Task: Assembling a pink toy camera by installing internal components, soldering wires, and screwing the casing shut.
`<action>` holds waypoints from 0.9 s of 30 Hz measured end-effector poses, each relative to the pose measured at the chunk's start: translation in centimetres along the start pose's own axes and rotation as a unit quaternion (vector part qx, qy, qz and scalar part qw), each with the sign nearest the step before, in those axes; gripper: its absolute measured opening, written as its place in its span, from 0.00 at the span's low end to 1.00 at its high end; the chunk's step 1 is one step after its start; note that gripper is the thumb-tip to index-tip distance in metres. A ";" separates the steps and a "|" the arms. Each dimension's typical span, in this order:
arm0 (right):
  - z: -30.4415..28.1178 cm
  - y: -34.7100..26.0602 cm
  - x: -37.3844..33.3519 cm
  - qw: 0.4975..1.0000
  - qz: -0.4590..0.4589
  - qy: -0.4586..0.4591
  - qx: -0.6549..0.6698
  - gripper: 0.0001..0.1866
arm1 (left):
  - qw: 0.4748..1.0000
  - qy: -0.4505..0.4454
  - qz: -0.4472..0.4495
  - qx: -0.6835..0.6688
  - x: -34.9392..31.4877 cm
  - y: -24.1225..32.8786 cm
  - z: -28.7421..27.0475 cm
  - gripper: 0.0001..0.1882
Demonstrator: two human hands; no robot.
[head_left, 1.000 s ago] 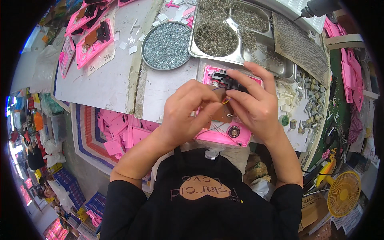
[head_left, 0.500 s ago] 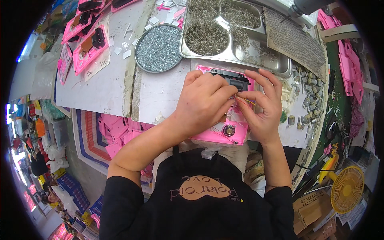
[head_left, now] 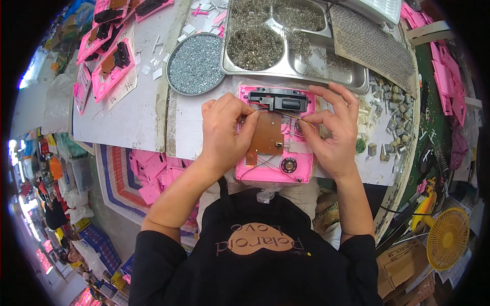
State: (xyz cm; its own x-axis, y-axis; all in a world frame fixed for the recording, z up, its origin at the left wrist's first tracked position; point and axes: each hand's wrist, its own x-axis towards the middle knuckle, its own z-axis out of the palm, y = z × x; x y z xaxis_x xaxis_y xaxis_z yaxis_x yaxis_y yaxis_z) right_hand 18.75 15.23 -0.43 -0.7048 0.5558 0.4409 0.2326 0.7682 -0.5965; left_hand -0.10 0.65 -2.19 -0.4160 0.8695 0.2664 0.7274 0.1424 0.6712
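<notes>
In front of me lies an open pink plastic casing [head_left: 245,173], bearing a brown circuit board [head_left: 268,132], a black plastic unit [head_left: 292,105] along its far end and a small round speaker [head_left: 289,164] at its near right. Thin wires [head_left: 282,113] run across the board just below the black unit. My left hand [head_left: 224,133] pinches them at their left end between thumb and forefinger. At the right end, my right hand [head_left: 334,135] has thumb and forefinger closed on the wires, its other fingers raised. The exact grip points are partly covered by fingertips.
A round tray of small screws [head_left: 195,64] and a metal compartment tray [head_left: 235,69] of springs stand beyond the casing. Small metal cylinders [head_left: 395,122] lie at right. More pink casings [head_left: 109,74] sit far left. A yellow fan [head_left: 447,238] stands at lower right.
My left hand has moved left, away from my right hand, uncovering the circuit board and the black unit. The wires now stretch between both hands. My right hand has barely moved.
</notes>
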 end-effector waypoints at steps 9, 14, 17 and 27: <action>-0.5 -0.1 0.3 0.998 -0.014 0.025 0.063 0.08 | 0.976 0.024 0.154 -0.149 0.7 7.7 -0.7 0.16; -0.7 0.3 0.3 0.995 -0.012 0.032 0.089 0.08 | 0.988 -0.024 0.094 -0.119 2.2 5.9 1.8 0.12; -0.5 0.7 -0.1 0.994 0.006 0.029 0.107 0.08 | 0.986 -0.057 0.081 -0.133 2.7 5.6 1.4 0.06; -4.7 -0.1 -4.1 0.999 0.012 0.029 0.005 0.08 | 0.974 -0.103 0.001 -0.199 3.1 5.6 1.4 0.05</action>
State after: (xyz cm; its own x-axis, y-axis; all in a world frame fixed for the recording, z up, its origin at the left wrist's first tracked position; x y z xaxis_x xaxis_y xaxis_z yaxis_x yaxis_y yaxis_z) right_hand 24.72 14.34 0.98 -0.6589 0.5913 0.4650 0.2409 0.7515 -0.6141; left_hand 3.43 4.76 1.44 -0.2657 0.9521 0.1510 0.4413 -0.0192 0.8972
